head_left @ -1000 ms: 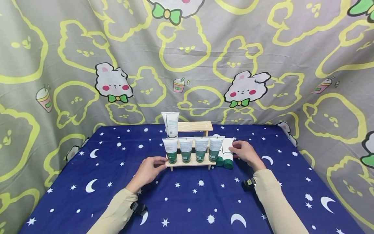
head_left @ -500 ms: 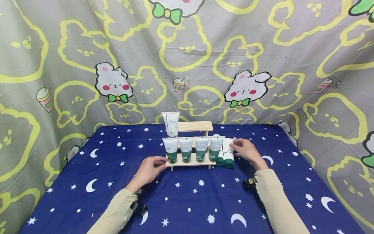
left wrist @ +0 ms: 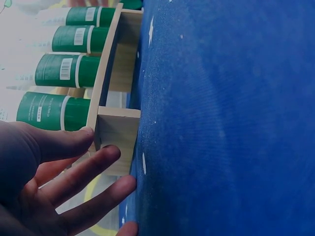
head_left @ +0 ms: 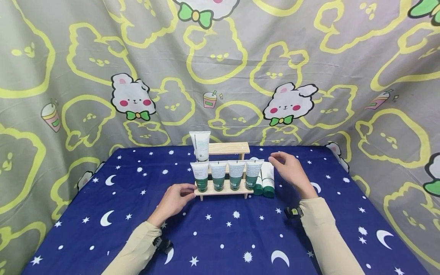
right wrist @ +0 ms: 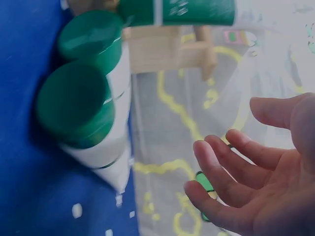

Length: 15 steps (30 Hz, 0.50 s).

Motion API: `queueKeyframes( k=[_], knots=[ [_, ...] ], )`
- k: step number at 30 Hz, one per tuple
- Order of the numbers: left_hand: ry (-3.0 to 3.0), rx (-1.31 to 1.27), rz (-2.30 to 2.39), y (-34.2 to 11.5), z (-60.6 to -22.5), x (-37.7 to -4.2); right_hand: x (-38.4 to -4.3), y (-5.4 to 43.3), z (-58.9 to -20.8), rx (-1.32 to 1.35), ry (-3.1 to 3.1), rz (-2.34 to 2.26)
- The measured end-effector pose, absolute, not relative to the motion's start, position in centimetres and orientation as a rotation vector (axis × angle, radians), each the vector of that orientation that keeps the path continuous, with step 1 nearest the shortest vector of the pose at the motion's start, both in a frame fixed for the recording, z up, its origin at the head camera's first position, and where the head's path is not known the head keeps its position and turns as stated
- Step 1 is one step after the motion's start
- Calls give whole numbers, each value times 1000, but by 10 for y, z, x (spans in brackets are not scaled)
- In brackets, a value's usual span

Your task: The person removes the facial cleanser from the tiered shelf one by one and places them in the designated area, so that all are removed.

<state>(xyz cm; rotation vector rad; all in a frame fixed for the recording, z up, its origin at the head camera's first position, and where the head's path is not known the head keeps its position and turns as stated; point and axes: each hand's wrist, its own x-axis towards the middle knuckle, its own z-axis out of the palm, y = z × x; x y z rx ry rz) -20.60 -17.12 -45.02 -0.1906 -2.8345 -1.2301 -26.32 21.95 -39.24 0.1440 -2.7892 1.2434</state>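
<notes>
A small stepped wooden display stand (head_left: 227, 191) bears several white-and-green squeeze tubes (head_left: 218, 175) in a row on its low front step. One white tube (head_left: 202, 145) stands higher up at the back left. My left hand (head_left: 177, 199) holds the left end of the front step, thumb (left wrist: 74, 142) at the board's edge and other fingers beside the leg. Two more squeeze tubes (head_left: 268, 179) lie side by side at the stand's right end, green caps toward me. Above and right of them, my right hand (head_left: 290, 168) hovers with spread fingers (right wrist: 231, 172), holding nothing.
The stand's top step (head_left: 228, 148) rises behind the front row. Under everything lies a dark blue cloth (head_left: 220, 233) printed with moons and stars. A rabbit-patterned grey curtain (head_left: 165, 57) hangs right behind the table.
My right hand has let go of the outer lying tube and risen up off it. The left hand and the stand have stayed put.
</notes>
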Motion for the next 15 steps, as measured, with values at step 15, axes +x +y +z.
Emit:
queueKeyframes(
  k=[15],
  knots=[
    [-2844,-187,-1226,-171,-450,-206,-250,195,-351,269,-2622,1288]
  ],
)
